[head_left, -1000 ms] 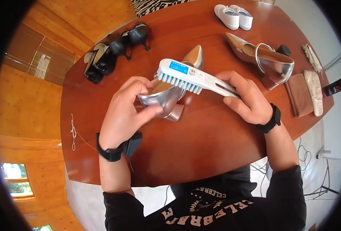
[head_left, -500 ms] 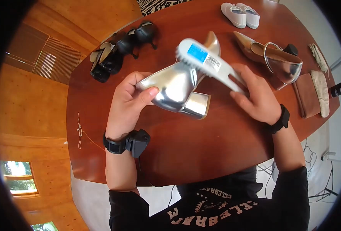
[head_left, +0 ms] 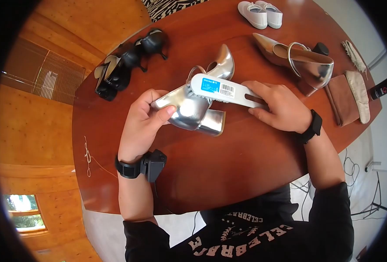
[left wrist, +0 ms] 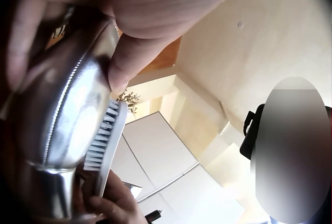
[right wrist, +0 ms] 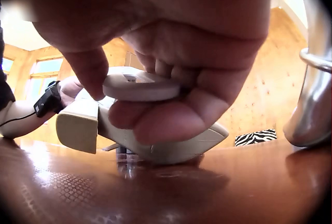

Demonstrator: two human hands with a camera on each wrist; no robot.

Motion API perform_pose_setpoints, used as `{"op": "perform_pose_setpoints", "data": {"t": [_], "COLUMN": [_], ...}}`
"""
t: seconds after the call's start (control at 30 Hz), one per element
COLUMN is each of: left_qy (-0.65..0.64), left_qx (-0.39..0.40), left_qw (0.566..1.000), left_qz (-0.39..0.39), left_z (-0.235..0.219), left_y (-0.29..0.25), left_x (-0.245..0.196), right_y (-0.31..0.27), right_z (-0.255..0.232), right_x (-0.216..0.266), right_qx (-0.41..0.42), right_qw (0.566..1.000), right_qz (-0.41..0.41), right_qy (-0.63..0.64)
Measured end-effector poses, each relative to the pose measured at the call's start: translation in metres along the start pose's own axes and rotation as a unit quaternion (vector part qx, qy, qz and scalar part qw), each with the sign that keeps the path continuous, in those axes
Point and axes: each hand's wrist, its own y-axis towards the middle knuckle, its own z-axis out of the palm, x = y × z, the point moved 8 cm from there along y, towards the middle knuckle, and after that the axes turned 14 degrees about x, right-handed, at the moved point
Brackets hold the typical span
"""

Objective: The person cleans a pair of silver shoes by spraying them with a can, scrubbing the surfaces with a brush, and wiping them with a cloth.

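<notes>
A silver block-heeled shoe is tilted over the table, its heel pointing right and its pointed toe away from me. My left hand grips it by the back, thumb on the outer side. In my right hand is the handle of a white brush with a blue label on its back. The brush head lies over the shoe's upper near the opening. The left wrist view shows the bristles right at the silver side. From the right wrist, fingers and thumb pinch the brush handle.
The matching silver shoe stands right on the brown table. Black heels are at the left, white sneakers at the back. Folded cloths and a black can lie at the right edge, a string at the left.
The shoe has been turned so its silver side faces up and its heel points right. The brush has rolled from bristles showing to label side up, its head lowered onto the shoe.
</notes>
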Motion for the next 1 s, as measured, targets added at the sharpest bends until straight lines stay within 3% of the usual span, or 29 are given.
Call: {"op": "perform_pose_setpoints", "data": {"t": [0.27,0.37,0.47,0.6,0.7,0.8,0.87,1.0], "left_qy": [0.046,0.111,0.184,0.185,0.209,0.243,0.272,0.326], "left_qx": [0.027,0.030,0.021,0.018,0.011,0.004,-0.005,-0.014], "left_qw": [0.998,0.993,0.982,0.981,0.977,0.969,0.961,0.945], "left_qz": [0.032,-0.003,-0.038,-0.048,-0.050,-0.052,-0.049,0.033], "left_z": [0.003,-0.003,-0.008,-0.007,-0.008,-0.010,-0.008,0.004], "left_y": [0.003,0.003,0.000,-0.002,-0.004,-0.004,-0.005,-0.008], "left_x": [-0.002,0.001,-0.001,-0.002,-0.003,-0.005,-0.010,-0.025], "right_y": [-0.001,-0.009,-0.014,-0.009,-0.005,-0.005,-0.007,-0.013], "right_z": [0.002,-0.012,-0.020,-0.012,-0.001,0.001,-0.007,-0.021], "right_x": [0.000,-0.027,-0.043,-0.035,-0.016,-0.016,-0.024,-0.036], "right_qx": [0.011,-0.036,-0.069,-0.027,0.025,0.034,-0.008,-0.099], "right_qw": [0.999,0.986,0.975,0.986,0.997,0.995,0.993,0.984], "right_qz": [-0.006,0.142,0.200,0.152,0.061,0.077,0.099,0.142], "right_qy": [-0.030,-0.083,-0.064,-0.059,-0.041,-0.046,-0.060,-0.045]}}
